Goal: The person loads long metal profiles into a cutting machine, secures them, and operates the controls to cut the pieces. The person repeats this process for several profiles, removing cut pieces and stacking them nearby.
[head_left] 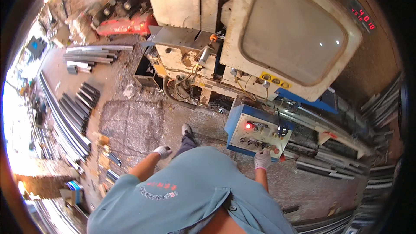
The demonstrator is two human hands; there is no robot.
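Observation:
My right hand (262,159), in a white knit glove, is at the lower edge of a blue and cream control box (236,131). Its fingers are drawn together at the row of knobs and buttons; which one they touch is hidden. A red light glows on the panel, and a red push button (276,151) sits just right of the hand. My left hand (163,151), gloved too, hangs low at my left side with loose fingers and nothing visible in it. Beyond the box stands a large cream machine with a windowed cover (294,34).
A clamp cylinder (204,55) with hoses is on the machine's front. Dark and silver metal profiles (71,112) lie on the floor at left; more bars (325,169) lie at right. A red tank (125,26) stands at the back left. A dark mat (130,121) covers floor ahead.

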